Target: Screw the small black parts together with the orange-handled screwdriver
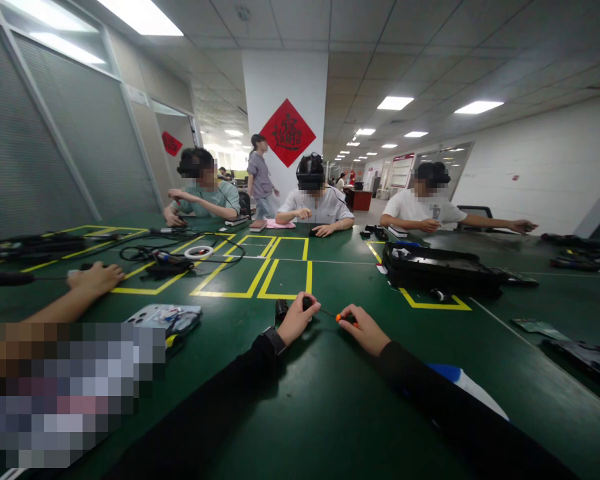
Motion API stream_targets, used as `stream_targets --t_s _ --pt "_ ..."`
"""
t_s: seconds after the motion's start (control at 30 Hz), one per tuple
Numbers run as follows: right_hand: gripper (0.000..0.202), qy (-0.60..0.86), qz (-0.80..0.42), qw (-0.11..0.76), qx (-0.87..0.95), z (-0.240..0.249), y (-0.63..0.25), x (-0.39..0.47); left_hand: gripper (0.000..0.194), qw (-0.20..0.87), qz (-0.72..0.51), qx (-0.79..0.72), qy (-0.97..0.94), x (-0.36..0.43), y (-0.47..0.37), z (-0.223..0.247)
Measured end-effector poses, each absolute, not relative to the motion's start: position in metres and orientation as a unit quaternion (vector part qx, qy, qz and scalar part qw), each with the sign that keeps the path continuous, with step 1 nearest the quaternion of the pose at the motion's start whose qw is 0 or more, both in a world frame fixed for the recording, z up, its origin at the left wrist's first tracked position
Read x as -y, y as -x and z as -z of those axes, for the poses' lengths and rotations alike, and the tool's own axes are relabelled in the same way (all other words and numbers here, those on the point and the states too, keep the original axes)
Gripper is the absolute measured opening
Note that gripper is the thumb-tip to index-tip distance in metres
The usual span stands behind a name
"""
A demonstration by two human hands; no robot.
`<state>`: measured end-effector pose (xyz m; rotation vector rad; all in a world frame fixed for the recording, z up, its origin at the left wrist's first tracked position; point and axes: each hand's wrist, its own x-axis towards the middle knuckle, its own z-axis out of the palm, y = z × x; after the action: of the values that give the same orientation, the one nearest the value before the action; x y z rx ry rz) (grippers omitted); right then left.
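Note:
Just above the green table, my right hand [364,330] is closed around the orange-and-black handle of a thin tool that looks like a screwdriver [339,318]. Its dark shaft runs leftward to a small black part [307,303] pinched in my left hand [297,321]. Whether the tip touches or enters that part is too small to tell. Right behind my left hand stands a short black cylindrical object [281,311]; I cannot tell if the hand touches it.
On the green table [290,400] are yellow tape outlines, a black open case [440,263] at right, cables and a white tape roll [199,253] at left. A packaged tool set [167,317] lies near a neighbour's hand [96,279]. Several people sit across.

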<state>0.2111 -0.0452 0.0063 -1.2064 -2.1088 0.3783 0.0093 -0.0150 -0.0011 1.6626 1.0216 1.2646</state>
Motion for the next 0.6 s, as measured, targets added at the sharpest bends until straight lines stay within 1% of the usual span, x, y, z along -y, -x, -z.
stream_targets --t_s 0.1,0.17,0.23,0.3,0.4,0.53,0.6 --pt "0.021 0.469 -0.163 0.347 0.795 -0.006 -0.2099 0.0452 0.025 0.389 -0.501 -0.399 -0.662 0.0155 -0.0093 0.0008" --pt "0.023 0.475 -0.155 0.356 0.79 -0.0061 -0.2091 0.0443 0.025 0.396 -0.498 -0.398 -0.661 0.0155 -0.0096 0.0012" --pt "0.032 0.482 -0.131 0.357 0.789 -0.006 -0.209 0.043 0.026 0.403 -0.496 -0.4 -0.657 0.0154 -0.01 0.0019" --pt "0.036 0.479 -0.11 0.347 0.799 -0.0059 -0.2092 0.0421 0.026 0.405 -0.495 -0.401 -0.656 0.0154 -0.0101 0.0023" --pt "0.032 0.466 -0.106 0.328 0.815 -0.0057 -0.2091 0.0429 0.025 0.402 -0.498 -0.4 -0.656 0.0154 -0.0097 0.0024" --pt "0.015 0.472 -0.126 0.33 0.808 -0.0058 -0.2084 0.0461 0.023 0.404 -0.501 -0.405 -0.649 0.0141 -0.0087 0.0023" --pt "0.015 0.474 -0.14 0.335 0.802 -0.0057 -0.2082 0.0471 0.021 0.401 -0.501 -0.402 -0.653 0.0132 -0.0084 0.0023"
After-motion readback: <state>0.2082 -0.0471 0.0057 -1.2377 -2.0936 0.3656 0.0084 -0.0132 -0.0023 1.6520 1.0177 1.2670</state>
